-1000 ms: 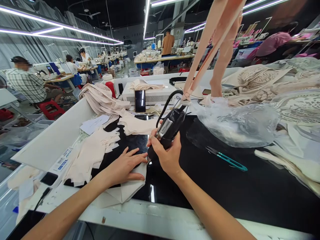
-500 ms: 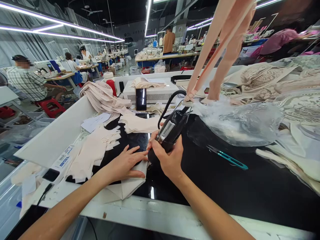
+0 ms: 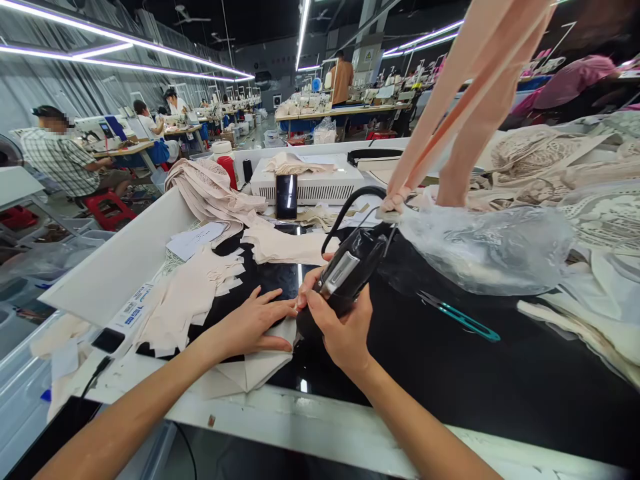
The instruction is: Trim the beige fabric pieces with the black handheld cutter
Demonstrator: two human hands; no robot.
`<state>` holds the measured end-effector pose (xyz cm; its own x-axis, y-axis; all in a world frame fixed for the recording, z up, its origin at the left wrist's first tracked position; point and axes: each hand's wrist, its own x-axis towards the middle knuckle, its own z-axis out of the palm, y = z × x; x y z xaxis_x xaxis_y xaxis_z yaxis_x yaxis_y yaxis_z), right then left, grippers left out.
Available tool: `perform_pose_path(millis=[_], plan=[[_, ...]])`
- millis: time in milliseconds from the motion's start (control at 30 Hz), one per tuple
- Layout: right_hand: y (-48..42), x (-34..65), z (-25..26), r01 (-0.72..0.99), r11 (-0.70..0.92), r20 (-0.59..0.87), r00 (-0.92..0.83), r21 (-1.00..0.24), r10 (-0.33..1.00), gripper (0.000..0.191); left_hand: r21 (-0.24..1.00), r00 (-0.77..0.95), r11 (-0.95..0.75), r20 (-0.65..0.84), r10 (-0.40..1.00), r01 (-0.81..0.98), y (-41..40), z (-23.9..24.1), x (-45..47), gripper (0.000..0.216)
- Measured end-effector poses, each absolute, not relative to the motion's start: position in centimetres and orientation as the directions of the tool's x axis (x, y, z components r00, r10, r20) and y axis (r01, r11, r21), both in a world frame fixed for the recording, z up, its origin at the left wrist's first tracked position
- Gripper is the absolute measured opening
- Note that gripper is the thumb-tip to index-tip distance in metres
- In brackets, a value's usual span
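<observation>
My right hand (image 3: pixel 340 323) is wrapped round a black hand-held tool (image 3: pixel 345 272) with a silver plate and a black cord, its tip down on the black table top (image 3: pixel 450 373). My left hand (image 3: pixel 250 323) lies flat, fingers spread, on a folded beige fabric piece (image 3: pixel 250 370) just left of the tool's tip. The hands nearly touch at the fingertips.
Stacks of beige cut pieces (image 3: pixel 185 303) lie to the left, with more (image 3: pixel 280 245) behind. Teal snips (image 3: pixel 463 321) and a clear plastic bag (image 3: pixel 490 247) sit to the right, lace fabric (image 3: pixel 595 213) beyond. A white machine (image 3: pixel 305 183) and phone (image 3: pixel 286 197) stand at the back. Seated workers are far left.
Both hands and the tool stay where they were on the fabric; the tool's tip edges slightly along it. The head camera has drifted a little.
</observation>
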<state>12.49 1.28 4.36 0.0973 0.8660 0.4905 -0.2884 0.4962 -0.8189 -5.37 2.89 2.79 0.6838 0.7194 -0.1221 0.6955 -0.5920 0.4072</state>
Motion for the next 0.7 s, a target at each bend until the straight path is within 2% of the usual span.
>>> perform_pose_path(millis=[100,233,300,500,700], plan=[[1.3,12.6,5.0,-0.300,0.507,0.497,0.116,-0.808,0.860,0.036,0.379,0.684,-0.626,-0.026,0.729,0.681,2.1,2.6,-5.6,0.070],[1.6,13.2,6.0,-0.325,0.542,0.521,0.154,-0.775,0.839,0.042,0.283,0.589,-0.630,0.225,0.776,0.723,-1.2,2.2,-5.7,0.028],[1.8,13.4,6.4,-0.331,0.544,0.521,0.164,-0.771,0.838,0.043,0.204,0.566,-0.628,0.293,0.771,0.751,-3.1,1.9,-5.5,0.020],[2.0,13.7,6.5,-0.348,0.528,0.502,0.168,-0.775,0.848,0.042,0.105,0.587,-0.616,0.213,0.781,0.781,-5.4,0.5,-4.8,0.010],[1.8,13.7,6.6,-0.360,0.528,0.506,0.162,-0.769,0.847,0.043,0.103,0.615,-0.645,0.219,0.757,0.757,-4.6,0.8,-5.8,0.016]])
